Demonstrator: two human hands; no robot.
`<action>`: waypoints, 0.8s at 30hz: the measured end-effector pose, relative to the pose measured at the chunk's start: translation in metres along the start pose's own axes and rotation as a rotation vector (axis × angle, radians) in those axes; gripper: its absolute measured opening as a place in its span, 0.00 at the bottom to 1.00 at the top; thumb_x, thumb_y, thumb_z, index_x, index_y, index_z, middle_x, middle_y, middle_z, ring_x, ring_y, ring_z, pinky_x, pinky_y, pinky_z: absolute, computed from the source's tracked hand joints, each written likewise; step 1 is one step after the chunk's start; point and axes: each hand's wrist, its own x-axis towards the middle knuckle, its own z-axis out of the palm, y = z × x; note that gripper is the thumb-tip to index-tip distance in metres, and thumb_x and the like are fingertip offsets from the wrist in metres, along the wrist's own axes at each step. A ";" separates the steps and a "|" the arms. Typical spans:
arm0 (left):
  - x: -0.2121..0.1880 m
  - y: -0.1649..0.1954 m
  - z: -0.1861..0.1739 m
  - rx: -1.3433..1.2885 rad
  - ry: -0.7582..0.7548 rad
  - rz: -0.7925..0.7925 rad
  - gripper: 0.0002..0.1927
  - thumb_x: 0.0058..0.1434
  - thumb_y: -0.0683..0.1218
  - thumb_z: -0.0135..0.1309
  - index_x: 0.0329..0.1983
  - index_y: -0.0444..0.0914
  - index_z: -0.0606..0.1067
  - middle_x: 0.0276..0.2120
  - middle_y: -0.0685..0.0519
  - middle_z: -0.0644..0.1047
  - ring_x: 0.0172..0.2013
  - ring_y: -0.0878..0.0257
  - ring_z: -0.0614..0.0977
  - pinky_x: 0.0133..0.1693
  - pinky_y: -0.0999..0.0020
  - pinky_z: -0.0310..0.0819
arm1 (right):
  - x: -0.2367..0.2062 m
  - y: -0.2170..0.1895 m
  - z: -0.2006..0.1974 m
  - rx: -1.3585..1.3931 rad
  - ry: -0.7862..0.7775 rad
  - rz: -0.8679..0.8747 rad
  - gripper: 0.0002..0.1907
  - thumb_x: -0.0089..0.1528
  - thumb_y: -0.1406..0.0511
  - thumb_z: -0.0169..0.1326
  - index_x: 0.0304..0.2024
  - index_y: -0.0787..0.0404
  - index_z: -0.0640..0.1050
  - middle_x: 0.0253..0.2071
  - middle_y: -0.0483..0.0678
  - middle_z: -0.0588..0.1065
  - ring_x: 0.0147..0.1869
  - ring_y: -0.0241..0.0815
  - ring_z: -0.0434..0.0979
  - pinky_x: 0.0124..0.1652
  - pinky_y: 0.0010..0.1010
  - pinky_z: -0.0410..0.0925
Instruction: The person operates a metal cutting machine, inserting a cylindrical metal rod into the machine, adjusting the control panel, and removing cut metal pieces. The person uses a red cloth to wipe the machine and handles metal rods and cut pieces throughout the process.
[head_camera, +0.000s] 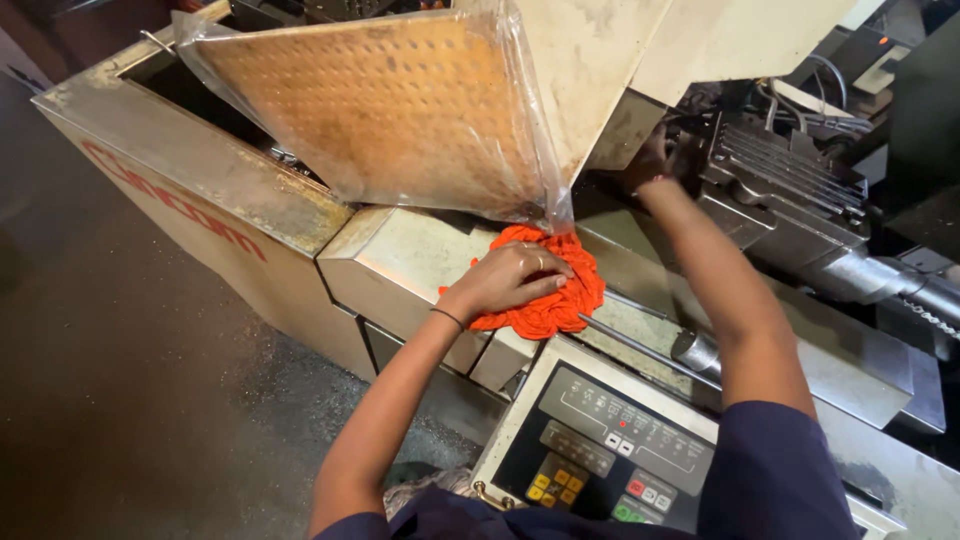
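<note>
L hand (512, 280) lies palm-down on a crumpled bright-orange cotton rag (548, 285), fingers (545, 268) curled loosely over the top of it and pressing, not fully closed. The rag sits on the dirty beige sheet-metal machine housing (400, 265), at about 12 o'clock from the grey control panel w/ coloured push-buttons (600, 445), touching the lower corner of the raised perforated orange-brown hatch panel wrapped in clear plastic film (390, 110).

R hand (655, 160) reaches up to approx 1 o'clock, into the dark gap beside the grey ribbed metal mechanism (790, 190). Its fingers are hidden in shadow — can't tell if they're open or gripping anything.

Risks, as I judge them: the R hand is deep among metal parts, so if anything there shifts, a pinch is possible. The loose threads of the rag could snag on the thin steel rod (640, 345) just beside it at 4 o'clock. The plastic film hangs down to the rag and could get dragged or torn w/ a wipe. The L wrist is also near the panel buttons — an accidental press is conceivable.

Rag orientation: bunched, no clear front; its long axis runs roughly 10 to 4 o'clock, lying flat on the housing.
</note>
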 end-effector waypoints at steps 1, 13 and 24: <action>0.000 0.000 0.000 -0.014 -0.002 0.006 0.14 0.67 0.51 0.54 0.46 0.36 0.81 0.45 0.45 0.82 0.47 0.48 0.82 0.52 0.56 0.75 | 0.002 0.004 -0.003 -0.042 -0.046 -0.028 0.30 0.70 0.52 0.39 0.71 0.58 0.64 0.72 0.53 0.63 0.72 0.53 0.63 0.62 0.49 0.60; 0.002 -0.012 0.011 -0.040 -0.011 -0.023 0.15 0.68 0.54 0.54 0.46 0.40 0.82 0.45 0.49 0.83 0.47 0.52 0.83 0.53 0.58 0.75 | 0.037 -0.035 0.013 0.142 0.089 0.070 0.27 0.70 0.53 0.42 0.68 0.56 0.68 0.70 0.52 0.66 0.72 0.52 0.63 0.63 0.53 0.56; 0.010 -0.013 0.012 -0.038 0.004 -0.007 0.17 0.68 0.54 0.52 0.47 0.38 0.82 0.45 0.48 0.83 0.46 0.50 0.83 0.50 0.57 0.76 | 0.039 -0.027 0.026 0.141 0.025 0.069 0.23 0.70 0.54 0.44 0.65 0.54 0.71 0.68 0.52 0.68 0.72 0.52 0.64 0.64 0.58 0.53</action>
